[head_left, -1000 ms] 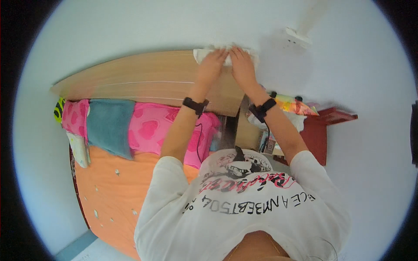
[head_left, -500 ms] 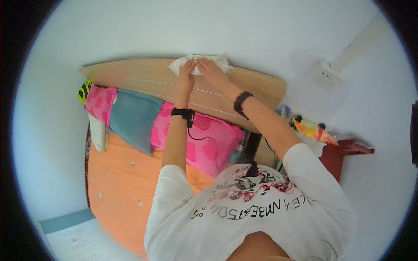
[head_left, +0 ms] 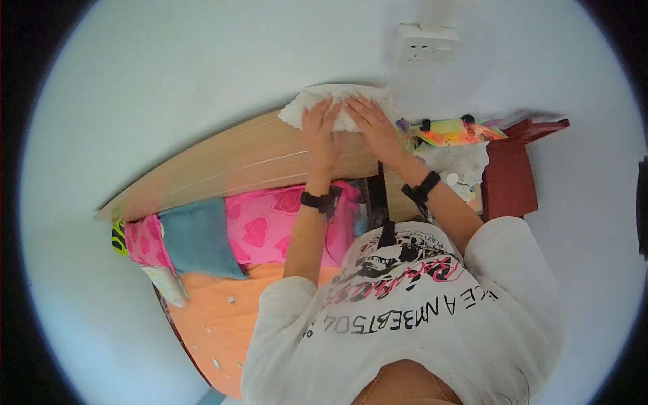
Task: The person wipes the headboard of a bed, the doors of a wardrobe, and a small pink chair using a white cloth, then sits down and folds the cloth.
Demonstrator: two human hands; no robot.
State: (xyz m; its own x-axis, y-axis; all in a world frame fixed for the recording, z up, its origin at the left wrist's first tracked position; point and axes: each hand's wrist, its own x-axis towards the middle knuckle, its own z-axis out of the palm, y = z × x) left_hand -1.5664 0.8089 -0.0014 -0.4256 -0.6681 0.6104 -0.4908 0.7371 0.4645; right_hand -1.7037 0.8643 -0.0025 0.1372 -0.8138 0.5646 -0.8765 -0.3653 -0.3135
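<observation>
A white cloth point(head_left: 295, 111) lies spread over the upper edge of the wooden headboard point(head_left: 236, 155), near its right end. Flat on the cloth's left half rests my left hand point(head_left: 320, 123), fingers stretched out. My right hand point(head_left: 371, 125) presses on the cloth just to the right, its fingers also extended. Both hands are side by side with the palms down, a small gap between them. Each wrist wears a black strap, and both arms reach far forward.
Below the headboard are pink pillows point(head_left: 283, 226) and a blue-grey pillow point(head_left: 202, 236) on an orange bedsheet point(head_left: 223, 304). A wall socket point(head_left: 426, 47) sits above right. Beside the bed are a colourful packet point(head_left: 445, 131), white crumpled material point(head_left: 453, 162) and a dark red box-like piece point(head_left: 509, 179).
Both hands have slid right along the headboard with the cloth, toward its right end. The view has turned, so the socket and bedside things appear higher and farther left.
</observation>
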